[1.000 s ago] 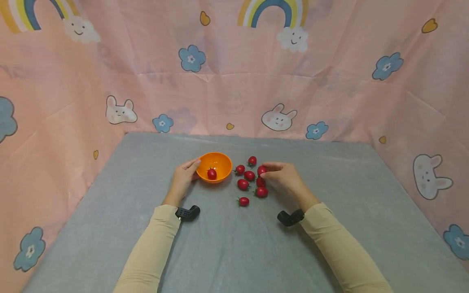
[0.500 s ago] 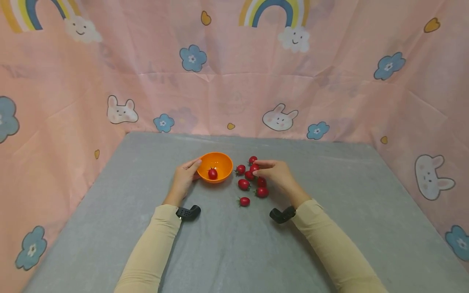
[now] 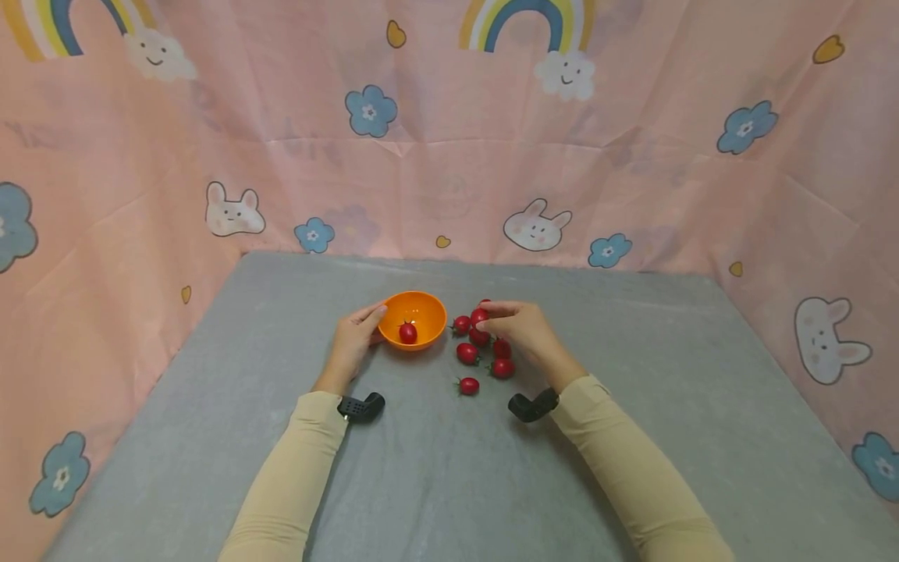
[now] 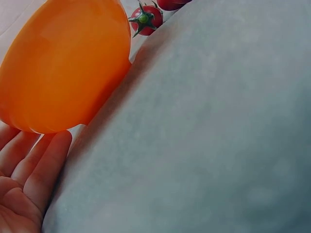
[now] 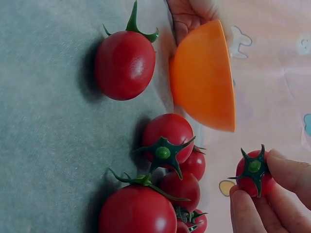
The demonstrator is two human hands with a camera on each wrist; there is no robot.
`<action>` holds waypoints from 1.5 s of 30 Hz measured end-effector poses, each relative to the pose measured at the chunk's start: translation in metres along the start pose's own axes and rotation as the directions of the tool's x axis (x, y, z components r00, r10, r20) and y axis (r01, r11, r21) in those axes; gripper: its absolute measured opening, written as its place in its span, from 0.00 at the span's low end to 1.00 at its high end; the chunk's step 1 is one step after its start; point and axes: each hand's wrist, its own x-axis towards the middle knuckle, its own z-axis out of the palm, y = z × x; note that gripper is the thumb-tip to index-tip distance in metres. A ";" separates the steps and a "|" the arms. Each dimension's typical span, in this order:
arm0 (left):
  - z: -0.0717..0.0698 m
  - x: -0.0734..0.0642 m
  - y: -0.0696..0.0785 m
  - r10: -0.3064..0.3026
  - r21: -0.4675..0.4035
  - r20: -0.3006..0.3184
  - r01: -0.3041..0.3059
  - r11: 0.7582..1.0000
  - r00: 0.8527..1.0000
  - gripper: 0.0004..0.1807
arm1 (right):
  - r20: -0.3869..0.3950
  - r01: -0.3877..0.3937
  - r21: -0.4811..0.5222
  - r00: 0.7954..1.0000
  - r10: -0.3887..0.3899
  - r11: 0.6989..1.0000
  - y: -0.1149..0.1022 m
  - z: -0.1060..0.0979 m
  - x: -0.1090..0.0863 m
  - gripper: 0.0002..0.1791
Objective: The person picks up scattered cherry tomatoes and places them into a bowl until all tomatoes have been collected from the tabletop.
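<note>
My left hand (image 3: 349,345) holds an orange bowl (image 3: 430,318) at its left side, thumb at the rim and fingers against the outer wall. One red cherry tomato (image 3: 408,333) lies inside the bowl. Between thumb and fingertips my right hand (image 3: 528,332) pinches another cherry tomato (image 5: 254,170), raised off the table with its green calyx showing in the right wrist view. Several more cherry tomatoes (image 3: 467,353) lie on the table between the bowl and the right hand; the farthest is partly hidden behind the right fingers.
Grey cloth covers the table (image 3: 421,468). A pink curtain (image 3: 449,172) printed with rabbits, flowers and rainbows hangs around its back and sides. The tomato nearest me (image 3: 468,386) lies a little apart from the others.
My right hand has moved left toward the bowl, carrying the pinched cherry tomato over the others. The left hand and the bowl have stayed put.
</note>
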 end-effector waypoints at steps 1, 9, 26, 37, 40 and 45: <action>0.000 0.000 0.000 -0.002 0.002 -0.001 0.002 1.000 1.000 0.24 | 0.001 -0.003 -0.002 1.000 0.003 1.000 -0.001 0.000 0.000 0.24; -0.001 0.000 0.002 -0.014 0.015 0.009 0.014 1.000 1.000 0.24 | 0.007 -0.001 0.017 1.000 0.000 1.000 -0.006 0.003 0.000 0.25; -0.002 0.000 0.002 -0.002 0.016 0.014 0.002 1.000 1.000 0.24 | 0.044 0.041 0.062 0.998 -0.044 0.997 -0.015 0.008 0.005 0.23; -0.003 0.000 0.001 -0.014 0.011 0.007 0.014 1.000 1.000 0.24 | 0.086 0.114 -0.103 0.991 -0.105 0.988 -0.023 0.016 0.007 0.25; -0.003 0.000 0.000 -0.017 0.010 0.007 0.017 1.000 1.000 0.24 | 0.088 0.129 -0.087 0.989 -0.122 0.988 -0.023 0.020 0.007 0.24; -0.003 0.000 0.001 -0.011 0.020 0.010 0.011 1.000 1.000 0.25 | 0.081 0.138 -0.073 0.988 -0.132 0.988 -0.025 0.025 0.006 0.23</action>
